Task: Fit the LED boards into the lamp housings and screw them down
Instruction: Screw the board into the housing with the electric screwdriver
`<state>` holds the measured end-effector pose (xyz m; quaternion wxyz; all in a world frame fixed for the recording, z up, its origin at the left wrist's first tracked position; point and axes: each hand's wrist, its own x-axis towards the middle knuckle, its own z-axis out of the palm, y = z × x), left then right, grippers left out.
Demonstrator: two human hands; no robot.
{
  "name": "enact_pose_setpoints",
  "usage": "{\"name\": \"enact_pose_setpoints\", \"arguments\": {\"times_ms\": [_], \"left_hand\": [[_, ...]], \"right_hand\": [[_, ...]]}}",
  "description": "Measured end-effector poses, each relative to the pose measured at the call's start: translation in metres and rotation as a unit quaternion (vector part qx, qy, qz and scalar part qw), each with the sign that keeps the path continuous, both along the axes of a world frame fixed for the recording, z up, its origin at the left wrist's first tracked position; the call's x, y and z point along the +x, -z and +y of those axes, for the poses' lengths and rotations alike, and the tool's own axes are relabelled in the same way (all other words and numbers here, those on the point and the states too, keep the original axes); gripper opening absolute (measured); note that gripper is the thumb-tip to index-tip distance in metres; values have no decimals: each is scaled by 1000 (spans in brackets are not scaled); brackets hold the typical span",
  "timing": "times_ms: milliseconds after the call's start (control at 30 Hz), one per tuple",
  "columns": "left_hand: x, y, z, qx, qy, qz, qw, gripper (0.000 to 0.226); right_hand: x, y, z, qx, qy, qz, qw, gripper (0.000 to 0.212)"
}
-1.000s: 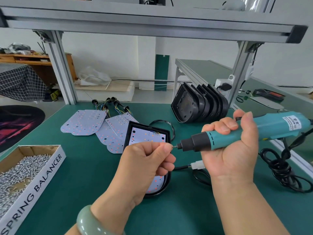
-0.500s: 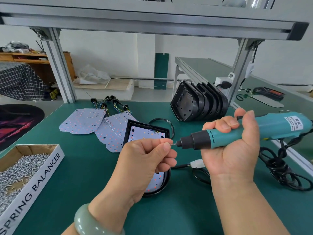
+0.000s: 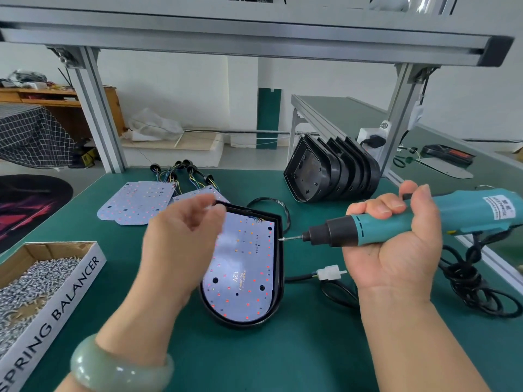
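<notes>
Screw sits on the driver tip above a lamp housing on the green bench (image 3: 283,363).

The black lamp housing (image 3: 278,295) lies flat mid-bench with an LED board (image 3: 243,278) inside it. The right hand (image 3: 396,244) is clenched round the teal screwdriver (image 3: 368,226), a small screw (image 3: 282,239) on its tip over the housing's right rim. The left hand (image 3: 181,239), blurred, hovers with fingers released over the housing's left side.

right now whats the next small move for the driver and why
Probably tip the driver down and set its screw into a hole of the board. The right hand holds the driver level above the housing, a screw sits on the bit, and the left hand is open and clear.
</notes>
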<state>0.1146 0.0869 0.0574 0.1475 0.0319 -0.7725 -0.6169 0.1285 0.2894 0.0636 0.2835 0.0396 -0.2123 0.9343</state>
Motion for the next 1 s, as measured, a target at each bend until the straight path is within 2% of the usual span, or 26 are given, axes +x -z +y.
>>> {"name": "enact_pose_setpoints", "arguments": {"times_ms": [33,100,167,233,333,467,600,1000], "left_hand": [[-8,0,-5,-56,-40,-27,997,36],[-26,7,-8,-111,-5,-141,984,62],[-37,8,-2,-114,81,-240,961,62],[-42,10,4,-161,110,-280,940,52],[-48,20,14,-217,119,-271,930,35],[-51,22,18,-239,117,-275,924,37],[-50,20,21,-256,110,-261,924,31],[-53,25,19,-269,105,-261,921,34]], "right_hand": [[-2,1,2,6,9,-8,1000,10],[-6,2,3,25,22,-25,999,10],[-10,4,2,47,34,-33,998,15],[-14,9,1,70,46,-40,996,11],[-22,13,0,97,57,-52,992,14],[-37,11,0,146,85,-74,983,17],[-50,14,-3,194,108,-102,970,17],[-64,19,-7,225,93,-136,960,12]]}}
